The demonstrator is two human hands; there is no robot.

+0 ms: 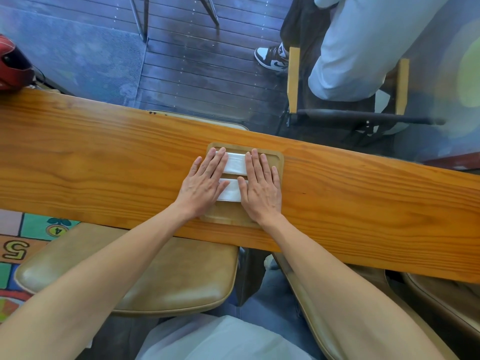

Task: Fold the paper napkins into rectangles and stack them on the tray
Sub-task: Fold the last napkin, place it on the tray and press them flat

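- Wooden table (104, 157) carries a tray (279, 158) with two folded napkins (235, 163).
- Left hand (204, 184) and right hand (261, 188) lie flat, fingers spread, pressing both napkins.

Long wooden table (104, 157), orange-brown with pronounced grain, running across the view. Wooden tray (279, 162) set flat on its top near the middle, holding two folded white napkins (235, 165) side by side. Red helmet (13, 66) at the far left end of the table.
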